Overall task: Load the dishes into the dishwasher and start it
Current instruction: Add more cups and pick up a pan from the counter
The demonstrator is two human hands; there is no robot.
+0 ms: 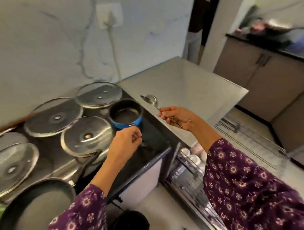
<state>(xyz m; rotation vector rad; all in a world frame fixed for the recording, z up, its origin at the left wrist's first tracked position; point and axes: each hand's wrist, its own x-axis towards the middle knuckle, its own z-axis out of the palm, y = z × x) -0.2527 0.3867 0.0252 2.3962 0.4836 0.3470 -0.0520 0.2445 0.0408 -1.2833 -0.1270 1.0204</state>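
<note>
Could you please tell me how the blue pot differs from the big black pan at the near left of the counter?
The blue pot is deep with upright walls; the black pan is shallow and nearly flat. The blue pot is blue outside; the black pan is dark all over. The left hand seems to grip the blue pot's handle; the black pan is untouched. Both are round, dark inside and look empty.

I see a pale marble-look wall [36, 42] far left with a socket [109, 15] (cord [114, 51] plugged in), brown cabinets [252, 76] far right.
</note>
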